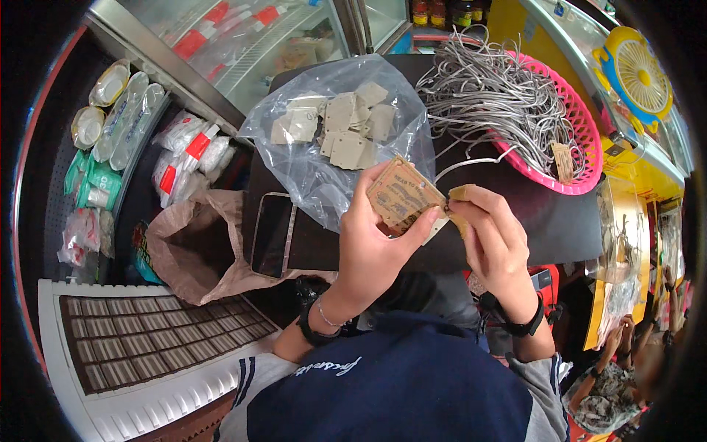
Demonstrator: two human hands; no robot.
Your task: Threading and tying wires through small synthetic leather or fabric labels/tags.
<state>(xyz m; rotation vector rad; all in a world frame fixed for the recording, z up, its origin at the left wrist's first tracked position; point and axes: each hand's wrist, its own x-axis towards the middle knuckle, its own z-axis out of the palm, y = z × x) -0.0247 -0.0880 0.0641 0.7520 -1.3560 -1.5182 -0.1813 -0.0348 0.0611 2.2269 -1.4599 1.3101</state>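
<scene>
Navy garment (390,387) nearest the head camera. Left hand (377,247) grasps printed tan cards (401,195) above dark tabletop (563,225); right hand (492,230) pinches at their right corner, item between fingertips unclear. Beyond: clear bag (313,180) of loose tags (340,121); pink basket (591,147) of grey cords (479,96).

A flat black tabletop (549,225) stands at the middle of a cramped shop-like space, with a glass-fronted cabinet in a silvery metal frame (158,66) behind it and a dark shelf unit with a perforated back panel (56,177) along the left. At lower left sits a white plastic housing with ribbed edges and a brown grid-patterned panel (158,320). On the right, a yellow-framed glass display case (563,37) stands near a round yellow-and-blue fan (639,70), and pale light glances off the glass surfaces.
</scene>
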